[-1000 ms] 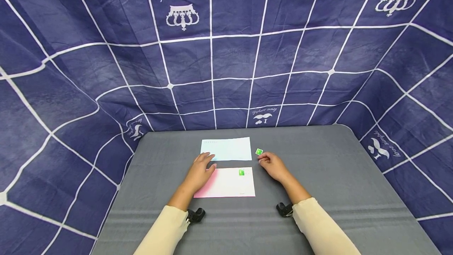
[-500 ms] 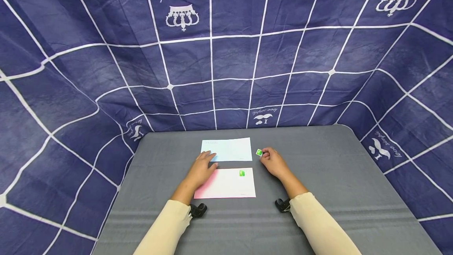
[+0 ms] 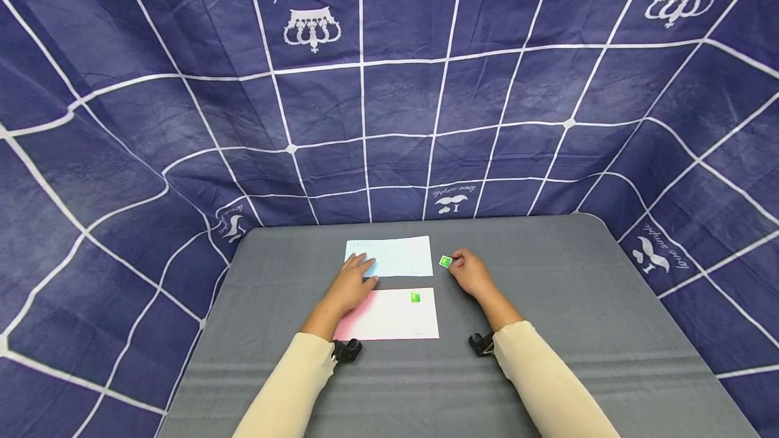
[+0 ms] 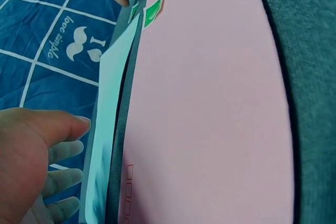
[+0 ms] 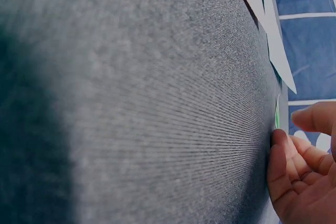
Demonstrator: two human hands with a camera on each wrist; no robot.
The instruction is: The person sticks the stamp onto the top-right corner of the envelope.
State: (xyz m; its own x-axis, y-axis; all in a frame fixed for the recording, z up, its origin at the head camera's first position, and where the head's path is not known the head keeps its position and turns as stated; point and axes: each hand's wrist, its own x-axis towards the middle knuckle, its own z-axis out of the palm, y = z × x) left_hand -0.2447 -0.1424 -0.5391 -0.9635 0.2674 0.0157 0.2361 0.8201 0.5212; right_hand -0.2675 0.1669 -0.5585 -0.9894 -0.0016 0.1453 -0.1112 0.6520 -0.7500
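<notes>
A pale blue envelope (image 3: 398,257) lies flat on the grey table. My left hand (image 3: 351,286) is spread over its left end, fingers extended. Nearer to me, a pink-and-white envelope (image 3: 389,320) bears a green stamp (image 3: 416,297) at its upper right corner; my left hand's palm side overlaps its left corner. Just right of the blue envelope a loose green stamp (image 3: 446,261) with a white border lies on the table. At its right edge are the bent fingertips of my right hand (image 3: 471,274); in the right wrist view the thumb (image 5: 312,117) stands apart from the fingers.
A grey cloth covers the table (image 3: 548,276). Behind it and along both sides hangs a blue curtain (image 3: 402,100) with white grid lines. Black wrist cameras sit at both cuffs, the left camera (image 3: 348,350) close to the pink envelope's near left corner.
My right hand has moved slightly away from me, its fingertips now at the loose stamp's right edge. My left hand has slid forward and right over the blue envelope. The envelopes stay put.
</notes>
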